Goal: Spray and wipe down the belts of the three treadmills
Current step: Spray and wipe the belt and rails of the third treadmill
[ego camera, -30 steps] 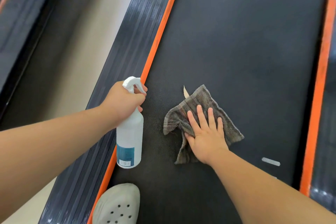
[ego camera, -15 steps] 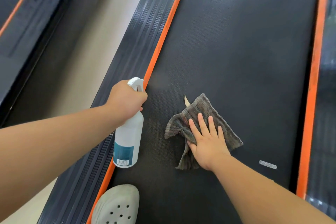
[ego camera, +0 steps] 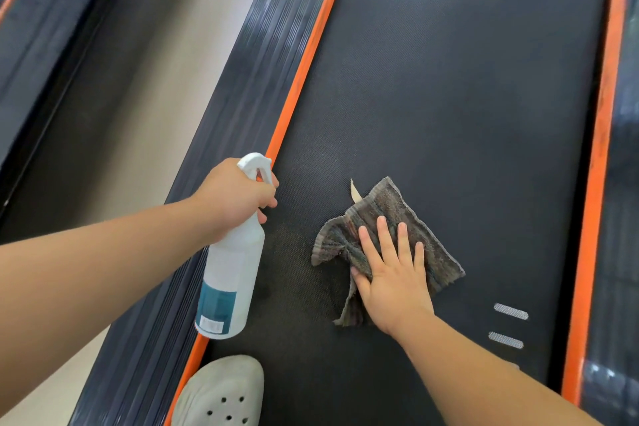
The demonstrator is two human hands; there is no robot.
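A black treadmill belt (ego camera: 466,97) fills the middle of the view, edged by orange strips. My left hand (ego camera: 235,195) grips the neck of a white spray bottle (ego camera: 230,273) with a teal label, its nozzle pointing right over the belt's left edge. My right hand (ego camera: 390,273) presses flat, fingers straight, on a crumpled grey-brown striped cloth (ego camera: 390,214) lying on the belt. A damp darker patch (ego camera: 294,270) shows on the belt between bottle and cloth.
A ribbed black side rail (ego camera: 221,135) runs along the belt's left, beige floor (ego camera: 145,107) beyond it, then another treadmill's frame (ego camera: 38,21). A grey perforated clog (ego camera: 224,394) stands on the belt's near left. White dashes (ego camera: 510,311) mark the belt's right; the right rail (ego camera: 622,218) borders it.
The view has shifted slightly; the bottle's trigger shows again after being covered by my fingers. My right hand and the cloth stay in nearly the same spot on the belt.
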